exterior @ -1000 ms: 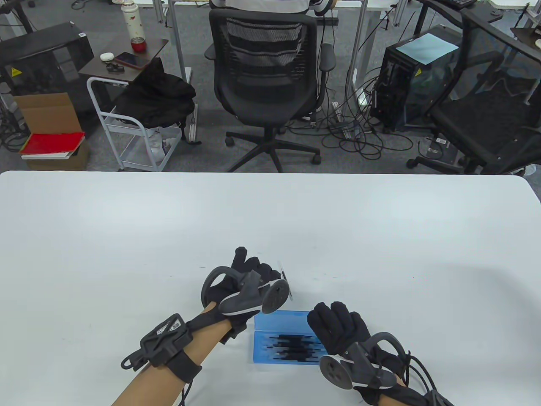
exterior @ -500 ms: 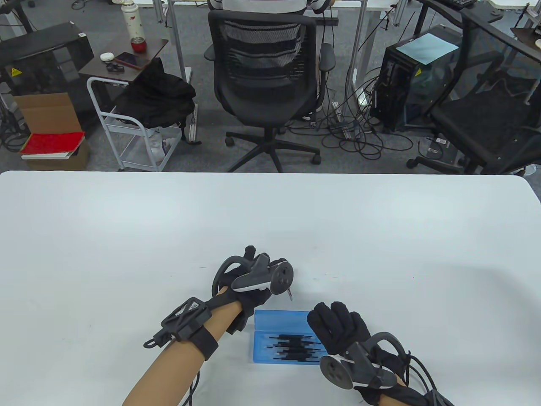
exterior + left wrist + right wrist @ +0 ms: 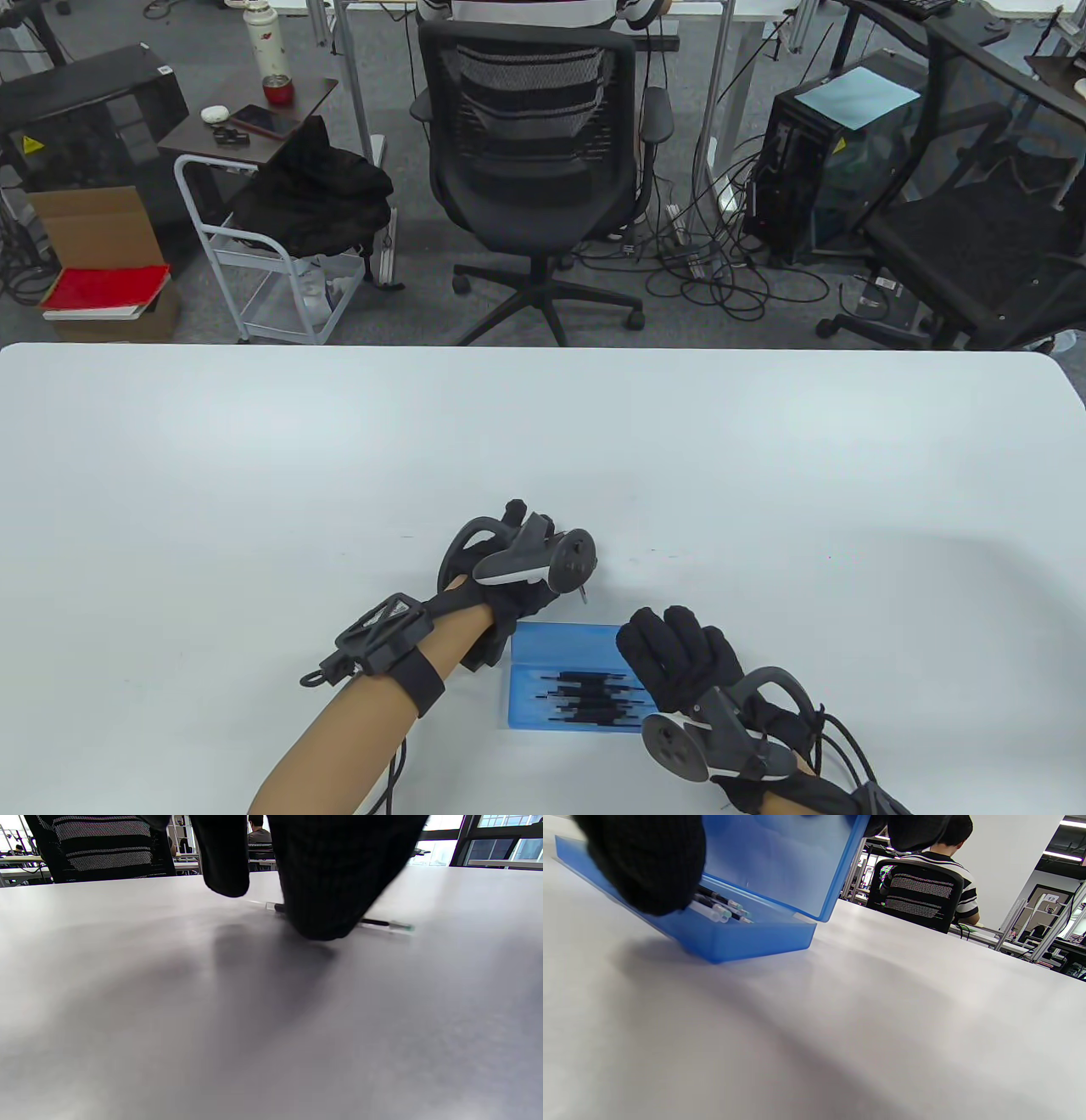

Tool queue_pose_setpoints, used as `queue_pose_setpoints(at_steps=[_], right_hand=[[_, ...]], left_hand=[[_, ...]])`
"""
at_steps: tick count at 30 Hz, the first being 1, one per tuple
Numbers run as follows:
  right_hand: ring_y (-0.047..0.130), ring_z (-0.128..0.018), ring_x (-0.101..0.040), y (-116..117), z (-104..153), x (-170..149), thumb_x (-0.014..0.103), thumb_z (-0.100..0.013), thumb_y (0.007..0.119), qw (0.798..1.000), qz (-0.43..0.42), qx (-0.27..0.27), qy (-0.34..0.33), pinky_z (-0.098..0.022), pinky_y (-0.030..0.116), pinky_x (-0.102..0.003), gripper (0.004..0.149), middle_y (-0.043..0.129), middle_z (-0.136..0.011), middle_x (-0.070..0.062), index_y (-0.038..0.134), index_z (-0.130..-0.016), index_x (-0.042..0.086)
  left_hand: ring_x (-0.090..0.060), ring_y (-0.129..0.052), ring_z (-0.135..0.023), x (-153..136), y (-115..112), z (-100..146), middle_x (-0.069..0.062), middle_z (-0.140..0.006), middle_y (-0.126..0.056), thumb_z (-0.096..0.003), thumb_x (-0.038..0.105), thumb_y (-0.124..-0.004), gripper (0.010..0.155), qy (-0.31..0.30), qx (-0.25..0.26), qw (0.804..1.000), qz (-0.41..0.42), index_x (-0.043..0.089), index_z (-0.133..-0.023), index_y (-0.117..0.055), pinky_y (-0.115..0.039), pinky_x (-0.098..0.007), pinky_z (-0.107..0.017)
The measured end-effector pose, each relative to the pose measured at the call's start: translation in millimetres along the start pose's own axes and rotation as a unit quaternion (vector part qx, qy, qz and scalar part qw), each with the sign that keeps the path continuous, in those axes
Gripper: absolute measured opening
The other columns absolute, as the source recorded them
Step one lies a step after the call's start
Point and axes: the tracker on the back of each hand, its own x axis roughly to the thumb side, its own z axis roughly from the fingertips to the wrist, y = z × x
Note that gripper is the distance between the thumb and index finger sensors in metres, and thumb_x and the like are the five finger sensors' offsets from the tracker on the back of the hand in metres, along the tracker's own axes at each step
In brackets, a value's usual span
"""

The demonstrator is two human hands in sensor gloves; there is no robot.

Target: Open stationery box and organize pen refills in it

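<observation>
The blue stationery box [image 3: 560,649] lies open near the table's front edge, its lid raised at the back. Several black pen refills [image 3: 585,700] lie in its tray [image 3: 755,938]. My right hand [image 3: 679,658] holds the box's right end, thumb [image 3: 649,866] on the tray and fingers on the lid. One loose refill [image 3: 382,923] lies on the table just behind the box, its tip [image 3: 584,594] poking out from under my left hand [image 3: 543,586]. That hand's fingers [image 3: 322,899] curl down onto the refill's middle and hide it.
The white table [image 3: 254,475] stretches far and wide around the box. Beyond its far edge stand an office chair [image 3: 534,170] with a person seated behind it, a small cart [image 3: 280,255] and a computer tower [image 3: 814,170].
My left hand has drawn back toward the box and rolled over, its fingers curling from stretched out down onto the loose refill. The right hand and box have stayed put.
</observation>
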Motion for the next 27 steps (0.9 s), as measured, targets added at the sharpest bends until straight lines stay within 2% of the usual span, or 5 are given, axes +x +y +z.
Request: queue_pose_setpoints(at_steps=[6, 14, 21, 27], right_hand=[[0.037, -0.114, -0.055, 0.1, 0.2, -0.1, 0.052, -0.043, 0.085, 1.000, -0.002, 0.001, 0.000, -0.080, 0.052, -0.065, 0.110, 0.016, -0.129, -0.021, 0.014, -0.119, 0.015], [0.036, -0.115, -0.055, -0.1, 0.2, 0.2, 0.052, -0.043, 0.085, 1.000, -0.001, 0.001, 0.001, -0.080, 0.052, -0.065, 0.110, 0.016, -0.129, -0.021, 0.014, -0.119, 0.015], [0.037, -0.115, -0.055, -0.2, 0.3, 0.3, 0.052, -0.043, 0.085, 1.000, 0.000, 0.001, 0.001, -0.080, 0.053, -0.065, 0.109, 0.016, -0.129, -0.021, 0.014, -0.118, 0.016], [0.037, -0.115, -0.055, -0.3, 0.3, 0.4, 0.052, -0.043, 0.085, 1.000, 0.001, 0.001, 0.001, -0.080, 0.052, -0.065, 0.110, 0.016, -0.129, -0.021, 0.014, -0.119, 0.016]], left_hand=[[-0.024, -0.069, -0.114, -1.2, -1.6, 0.3, 0.021, -0.119, -0.068, -0.0544, 0.031, -0.089, 0.055, 0.009, 0.016, 1.000, -0.001, 0.045, -0.104, -0.071, -0.034, -0.065, -0.091], [-0.020, -0.082, -0.105, -1.2, -0.6, 2.7, 0.019, -0.099, -0.089, -0.0538, 0.028, -0.089, 0.048, 0.018, 0.023, 1.000, -0.008, 0.043, -0.097, -0.076, -0.039, -0.065, -0.090], [-0.023, -0.087, -0.101, -1.3, -2.2, 2.4, 0.010, -0.095, -0.091, -0.0528, 0.027, -0.089, 0.050, 0.011, 0.018, 1.000, -0.007, 0.033, -0.101, -0.074, -0.042, -0.066, -0.089], [-0.026, -0.091, -0.097, -2.7, -0.8, 5.2, 0.007, -0.094, -0.092, -0.0517, 0.028, -0.089, 0.055, 0.016, 0.015, 1.000, -0.018, 0.026, -0.104, -0.070, -0.043, -0.067, -0.088]])
